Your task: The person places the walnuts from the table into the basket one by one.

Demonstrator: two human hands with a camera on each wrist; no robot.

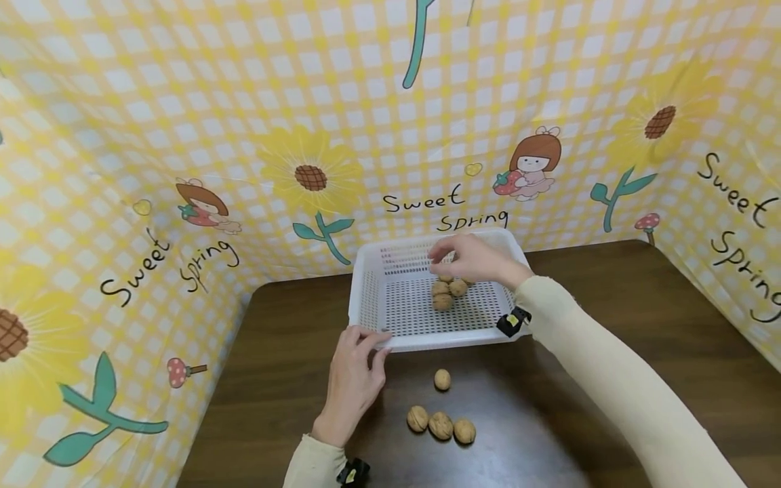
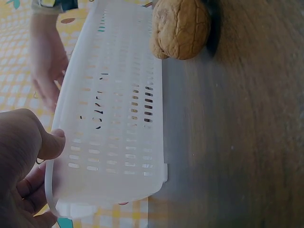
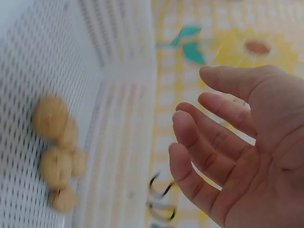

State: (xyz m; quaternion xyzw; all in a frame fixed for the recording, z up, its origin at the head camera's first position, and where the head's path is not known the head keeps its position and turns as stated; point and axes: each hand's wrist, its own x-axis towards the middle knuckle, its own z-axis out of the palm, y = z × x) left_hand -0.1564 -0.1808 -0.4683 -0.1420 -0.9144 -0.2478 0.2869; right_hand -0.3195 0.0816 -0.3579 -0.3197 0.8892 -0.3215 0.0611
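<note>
Your left hand holds the white basket by its near left corner. Your thumb presses on the outside of the rim, and your other fingers are on the far side of it, so the rim is pinched between them. Your right hand is up over the basket, toward its right side, and it holds nothing. Its fingers bend softly, and there is a wide gap between them and the thumb. Under that hand, on the basket's floor full of little holes, sits a bunch of walnuts. Five of them show in the right wrist view, all close together, though they look blurry there. In the head view your hand hides part of the bunch. More walnuts are on the brown table, on your side of the basket. One lone walnut sits near the basket's front edge. A row of three walnuts lies closer to you, side by side, just to the right of your left hand. The basket sits flat on the table, near the back edge. Behind it hangs a yellow and white checked cloth with big sunflowers, a girl holding a strawberry, and the words "Sweet Spring". Your sleeves are cream, and a small black thing is at your right wrist.
</note>
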